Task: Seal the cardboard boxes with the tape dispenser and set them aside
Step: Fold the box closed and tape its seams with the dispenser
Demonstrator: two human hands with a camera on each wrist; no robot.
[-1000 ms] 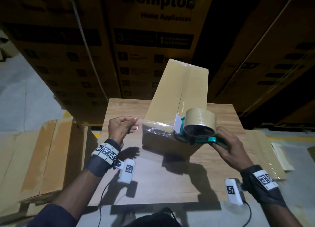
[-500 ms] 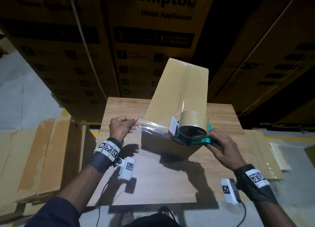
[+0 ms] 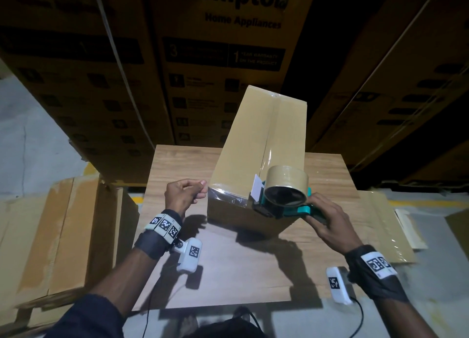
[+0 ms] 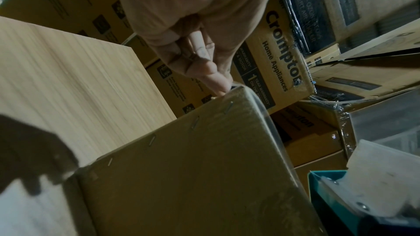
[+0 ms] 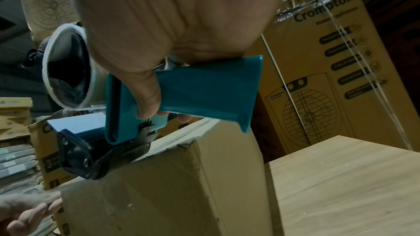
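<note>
Your right hand (image 3: 327, 221) is wrapped round the teal handle of the tape dispenser (image 3: 281, 198), its nose pressed on the near top edge of the cardboard box (image 3: 264, 145), which stands on the bench (image 3: 177, 165). The dispenser sits at 10 o'clock from that hand. Your left hand (image 3: 182, 194), at 9 o'clock off the box's near corner, pinches the loose end of the clear tape (image 3: 227, 198) between thumb and fingertips, and the strip runs across the box's near edge to the dispenser.
</note>
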